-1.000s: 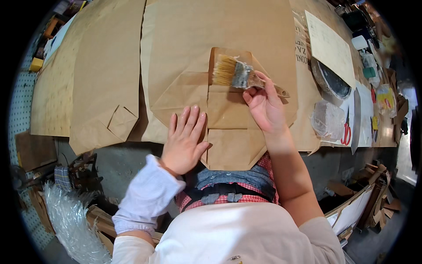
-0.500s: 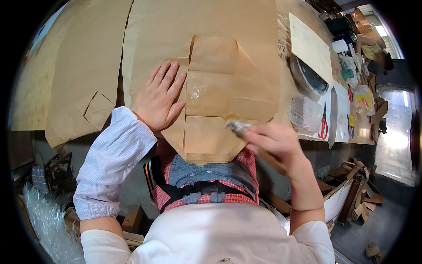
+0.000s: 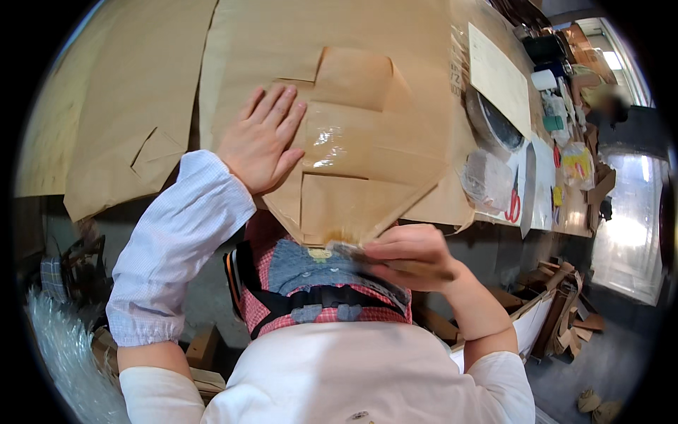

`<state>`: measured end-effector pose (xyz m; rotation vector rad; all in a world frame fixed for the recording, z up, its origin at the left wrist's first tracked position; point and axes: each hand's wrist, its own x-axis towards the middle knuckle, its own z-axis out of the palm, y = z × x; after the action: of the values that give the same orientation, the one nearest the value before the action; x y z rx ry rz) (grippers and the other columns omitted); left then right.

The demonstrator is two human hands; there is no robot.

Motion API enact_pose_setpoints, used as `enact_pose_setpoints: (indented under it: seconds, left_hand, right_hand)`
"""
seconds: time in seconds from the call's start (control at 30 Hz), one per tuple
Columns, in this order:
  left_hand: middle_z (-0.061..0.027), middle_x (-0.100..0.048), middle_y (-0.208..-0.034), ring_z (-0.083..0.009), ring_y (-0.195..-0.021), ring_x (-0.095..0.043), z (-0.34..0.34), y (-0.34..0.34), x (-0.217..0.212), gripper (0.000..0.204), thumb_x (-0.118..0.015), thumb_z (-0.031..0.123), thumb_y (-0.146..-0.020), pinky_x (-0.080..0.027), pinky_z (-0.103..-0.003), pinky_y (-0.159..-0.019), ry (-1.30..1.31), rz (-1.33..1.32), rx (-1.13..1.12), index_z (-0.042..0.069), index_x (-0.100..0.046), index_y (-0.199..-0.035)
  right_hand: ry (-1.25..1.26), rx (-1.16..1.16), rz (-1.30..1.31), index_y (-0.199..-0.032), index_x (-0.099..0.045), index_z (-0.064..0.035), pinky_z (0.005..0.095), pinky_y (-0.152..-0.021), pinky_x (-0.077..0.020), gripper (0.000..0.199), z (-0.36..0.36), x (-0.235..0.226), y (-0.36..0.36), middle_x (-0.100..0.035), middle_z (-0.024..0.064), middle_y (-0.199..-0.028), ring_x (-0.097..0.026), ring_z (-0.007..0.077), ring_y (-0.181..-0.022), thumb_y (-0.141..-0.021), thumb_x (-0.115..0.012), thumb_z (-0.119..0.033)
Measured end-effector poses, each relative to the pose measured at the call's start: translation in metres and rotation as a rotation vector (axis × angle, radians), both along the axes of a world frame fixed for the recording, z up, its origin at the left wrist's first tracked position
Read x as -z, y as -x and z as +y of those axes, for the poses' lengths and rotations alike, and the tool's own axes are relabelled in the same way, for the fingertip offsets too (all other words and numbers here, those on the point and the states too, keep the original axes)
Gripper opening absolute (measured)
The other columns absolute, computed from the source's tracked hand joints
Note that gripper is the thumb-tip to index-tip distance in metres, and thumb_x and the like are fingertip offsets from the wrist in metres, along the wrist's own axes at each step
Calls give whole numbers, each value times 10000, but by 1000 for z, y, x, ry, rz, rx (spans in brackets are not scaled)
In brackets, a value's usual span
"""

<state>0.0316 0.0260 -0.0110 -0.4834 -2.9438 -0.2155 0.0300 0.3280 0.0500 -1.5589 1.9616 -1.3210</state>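
A large brown kraft paper sack (image 3: 360, 205) lies in front of me, its folded end hanging toward my lap. My left hand (image 3: 261, 145) rests flat on its left side, fingers stretched out. A shiny wet patch (image 3: 335, 145) shows across the middle of the folded end. Pinched in my right hand (image 3: 417, 258) is a brush (image 3: 344, 249), partly blurred, its bristles at the near edge of the sack. The handle runs back under the fingers and is mostly hidden.
Another brown paper sack (image 3: 127, 106) lies at the left. On the right are a dark bowl (image 3: 505, 127) partly under a pale sheet (image 3: 498, 74), a plastic-wrapped block (image 3: 487, 178), red-handled scissors (image 3: 513, 206) and a long metal blade (image 3: 528, 187). A person (image 3: 597, 92) is at the far right.
My right hand has moved the brush leftward and nearer to me, from the sack's right side to its near edge. The left hand stays pressed on the sack.
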Motion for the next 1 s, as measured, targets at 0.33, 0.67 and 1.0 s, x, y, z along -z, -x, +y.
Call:
enact_pose_setpoints:
  seconds: [0.33, 0.67, 1.0]
  left_hand:
    - [-175, -509, -1364, -369, -1267, -465, -27, 18, 23, 418, -681, 136, -834, -418, -435, -1037, -337, 136, 208, 39, -589, -1230]
    - [-200, -500, -1355, -383, -1274, -452, -17, 12, 20, 386, -605, 113, -876, -396, -443, -1060, -216, 187, 154, 45, -573, -1254]
    - [-189, -501, -1358, -390, -1295, -422, -18, 13, 16, 403, -578, 101, -883, -326, -480, -1102, -154, 145, 147, 43, -558, -1281]
  right_hand:
    - [-76, -132, 220, -976, -639, -20, 368, -660, -525, 247, -82, 13, 25, -637, 111, -883, -635, 300, -794, -733, -674, -55]
    - [-192, -116, 103, -1027, -654, -14, 357, -628, -538, 252, -29, 9, -8, -656, 151, -912, -653, 310, -769, -780, -697, -29]
    - [-227, 304, 337, -1024, -630, 6, 350, -621, -553, 324, 13, -25, -10, -644, 126, -890, -658, 260, -736, -715, -727, 1]
